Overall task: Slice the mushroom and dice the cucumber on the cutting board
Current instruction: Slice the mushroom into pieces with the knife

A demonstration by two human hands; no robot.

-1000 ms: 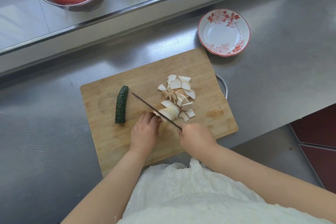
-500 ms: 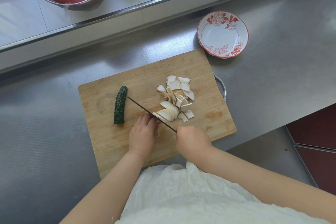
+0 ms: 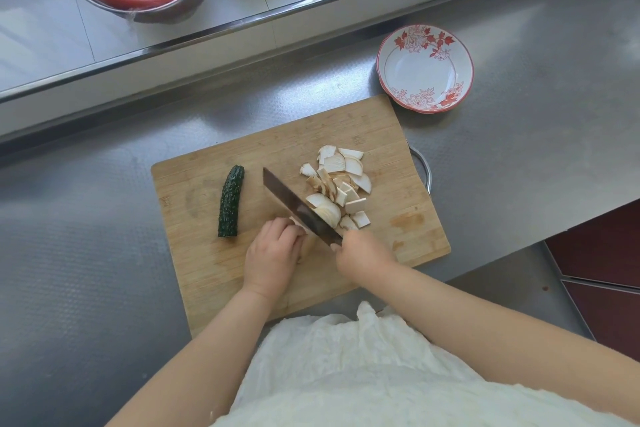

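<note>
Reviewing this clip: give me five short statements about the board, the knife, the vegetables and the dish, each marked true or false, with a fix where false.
1. The cucumber lies whole on the cutting board. True.
2. The right hand holds the knife. True.
3. The flowered dish holds mushroom slices. False: the dish is empty; the mushroom slices lie in a pile on the board.
4. The left hand rests on the cucumber. False: it is apart from the cucumber, pressing down the uncut mushroom piece beside the blade.
5. The dish stands on the board. False: it stands on the metal counter, beyond the board's far right corner.
</note>
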